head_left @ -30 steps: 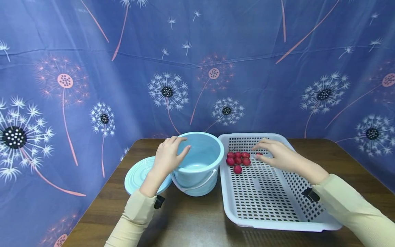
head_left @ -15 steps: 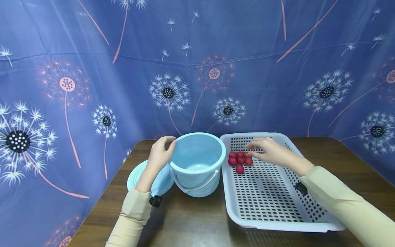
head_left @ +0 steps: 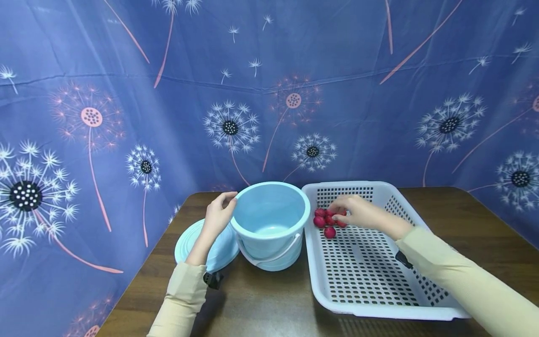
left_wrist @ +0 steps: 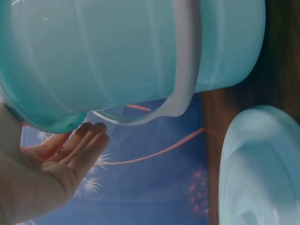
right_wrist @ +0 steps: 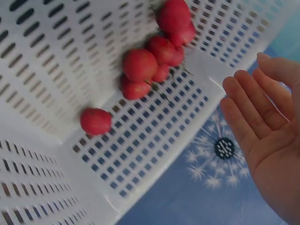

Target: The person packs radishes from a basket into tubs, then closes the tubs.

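Note:
A light blue bucket (head_left: pixel 269 250) stands upright in the middle of the table, its white handle (left_wrist: pixel 187 51) hanging down. My left hand (head_left: pixel 216 215) is at the bucket's left rim, fingertips right at the edge. In the left wrist view its fingers (left_wrist: pixel 84 145) are loosely extended beside the rim. My right hand (head_left: pixel 358 213) is over the white basket (head_left: pixel 313 276), its fingertips overlapping a cluster of red radishes in the head view. Several radishes (right_wrist: pixel 140 65) with thin roots lie together there, and one radish (right_wrist: pixel 96 121) lies apart. The right wrist view shows relaxed, parted fingers (right_wrist: pixel 253 101) holding nothing.
A round blue lid (head_left: pixel 225 248) lies on the wooden table (head_left: pixel 257 299) left of the bucket, partly under the left forearm. The basket's left wall stands close beside the bucket. A blue dandelion-print cloth (head_left: pixel 269 93) hangs behind the table.
My right hand has moved left and down from the basket's back right to the radish cluster. My left hand has shifted left, from in front of the bucket's opening to its rim.

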The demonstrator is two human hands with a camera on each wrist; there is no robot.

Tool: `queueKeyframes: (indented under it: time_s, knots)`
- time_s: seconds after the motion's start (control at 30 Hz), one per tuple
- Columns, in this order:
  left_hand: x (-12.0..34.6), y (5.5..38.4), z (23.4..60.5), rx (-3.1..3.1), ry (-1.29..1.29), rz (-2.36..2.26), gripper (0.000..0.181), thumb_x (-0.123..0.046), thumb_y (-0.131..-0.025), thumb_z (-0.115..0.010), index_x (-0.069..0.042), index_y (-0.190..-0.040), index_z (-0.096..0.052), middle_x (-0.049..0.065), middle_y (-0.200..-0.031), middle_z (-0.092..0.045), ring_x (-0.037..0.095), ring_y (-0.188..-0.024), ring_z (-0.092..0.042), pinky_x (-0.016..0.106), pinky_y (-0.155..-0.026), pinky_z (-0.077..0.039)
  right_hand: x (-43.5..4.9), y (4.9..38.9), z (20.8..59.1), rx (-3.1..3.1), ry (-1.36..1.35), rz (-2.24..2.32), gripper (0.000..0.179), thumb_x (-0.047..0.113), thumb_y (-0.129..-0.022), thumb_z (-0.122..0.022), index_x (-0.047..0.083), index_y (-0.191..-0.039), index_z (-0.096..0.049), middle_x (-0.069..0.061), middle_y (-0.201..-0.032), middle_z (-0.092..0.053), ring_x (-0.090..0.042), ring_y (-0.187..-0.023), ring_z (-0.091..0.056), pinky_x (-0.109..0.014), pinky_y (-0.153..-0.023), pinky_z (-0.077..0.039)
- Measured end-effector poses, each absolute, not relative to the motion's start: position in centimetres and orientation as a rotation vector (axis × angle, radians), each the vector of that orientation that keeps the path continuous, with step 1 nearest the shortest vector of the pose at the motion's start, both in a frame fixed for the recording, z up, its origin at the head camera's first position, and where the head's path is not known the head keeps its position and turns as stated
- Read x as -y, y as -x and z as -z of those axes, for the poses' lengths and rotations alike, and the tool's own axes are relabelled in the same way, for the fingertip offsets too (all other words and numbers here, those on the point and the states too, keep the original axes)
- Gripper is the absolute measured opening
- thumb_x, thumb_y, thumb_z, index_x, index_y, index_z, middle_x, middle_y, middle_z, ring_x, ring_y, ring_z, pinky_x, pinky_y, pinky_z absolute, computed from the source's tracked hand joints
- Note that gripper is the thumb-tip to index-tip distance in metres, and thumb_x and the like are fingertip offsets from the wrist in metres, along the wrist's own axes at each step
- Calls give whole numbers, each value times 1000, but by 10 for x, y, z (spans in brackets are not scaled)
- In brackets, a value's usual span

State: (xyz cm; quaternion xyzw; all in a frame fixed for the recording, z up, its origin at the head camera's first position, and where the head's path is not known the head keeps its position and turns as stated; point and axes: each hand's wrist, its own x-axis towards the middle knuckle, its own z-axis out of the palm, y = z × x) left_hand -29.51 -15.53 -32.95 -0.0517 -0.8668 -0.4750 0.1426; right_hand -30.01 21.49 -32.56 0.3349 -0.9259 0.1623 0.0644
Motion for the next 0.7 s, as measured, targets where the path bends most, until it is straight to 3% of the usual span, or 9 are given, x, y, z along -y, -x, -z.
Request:
queueKeyframes:
  time_s: [0.27,0.5,0.7]
  knots:
    - [155,296,336,2459,113,1608,36,-24,-97,-47,-8,-129,-52,14,-125,-57,29,-118,-52,44,-95,-45,-210,305,347,2871,-955,-505,21,9,-82,-69,2,-102,-69,-9,-93,-68,-21,-83,-63,-33,-70,-54]
    - [155,291,335,2458,78,1635,33,-23,-97,-46,-9,-127,-52,16,-113,-61,26,-104,-55,33,-79,-43,-207,306,362,2881,-963,-473,24,11,-81,-70,1,-103,-69,-9,-95,-68,-23,-86,-64,-32,-71,-54]
    - [154,290,334,2480,89,1626,33,-23,-98,-45,-9,-127,-51,16,-116,-60,27,-109,-55,35,-82,-44,-209,306,367,2908,-984,-480,28,12,-81,-71,0,-106,-68,-10,-99,-67,-24,-86,-63,-35,-73,-54]
